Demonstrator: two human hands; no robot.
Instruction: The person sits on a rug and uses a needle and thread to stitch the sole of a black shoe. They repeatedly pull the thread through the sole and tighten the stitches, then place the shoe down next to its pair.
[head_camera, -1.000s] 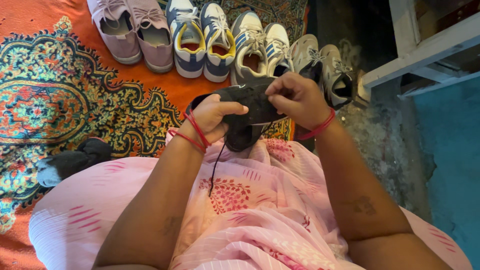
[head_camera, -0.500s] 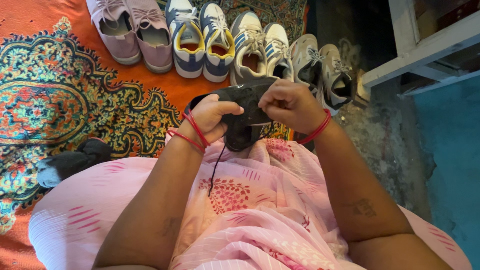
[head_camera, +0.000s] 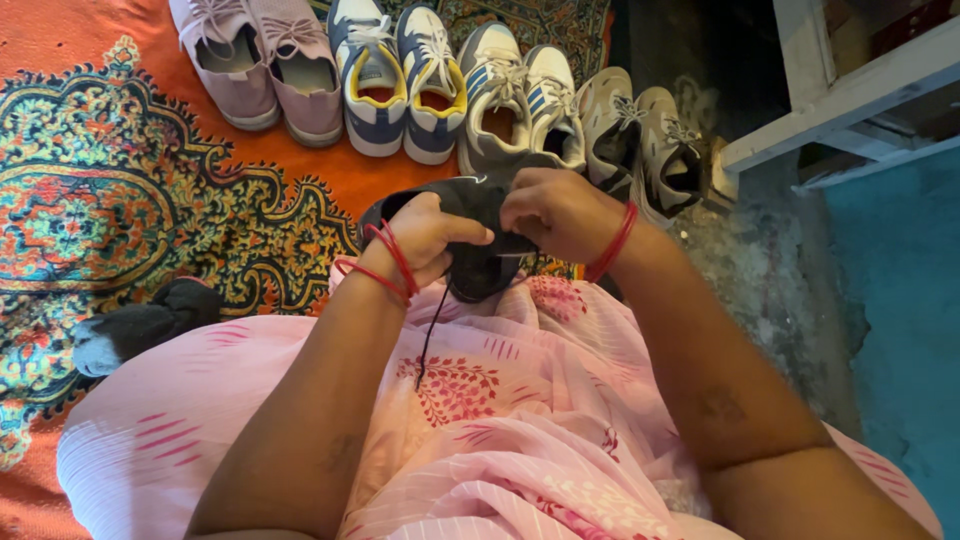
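Lower frame: person's lap in a thin pink fabric garment with red flower print (head_camera: 500, 420), both forearms reaching up to centre frame. Left hand (head_camera: 425, 235), red thread bands at wrist, fingers curled around the near side of a dark grey soft fabric shoe (head_camera: 470, 215); thumb pressed on top. Right hand (head_camera: 560, 210), red bangle at wrist, clenched on the shoe's upper edge from the right. Shoe held just above the lap, centre frame, touching both hands. Thin black lace (head_camera: 430, 335) hangs from the shoe down over the pink garment.

Left middle: a second dark grey shoe (head_camera: 140, 325) lying on the orange patterned carpet (head_camera: 120, 180), just beside the knee.

Top of frame, row of pairs on the carpet, side by side: mauve knit sneakers (head_camera: 265, 65), white-and-blue sneakers with yellow lining (head_camera: 400, 75), grey-white striped sneakers (head_camera: 515, 95), beige-and-black sneakers (head_camera: 640, 135) at the carpet's edge.

Right: rough grey concrete floor (head_camera: 760, 260), teal-painted surface (head_camera: 900, 300), white wooden frame (head_camera: 850, 95) upper right.
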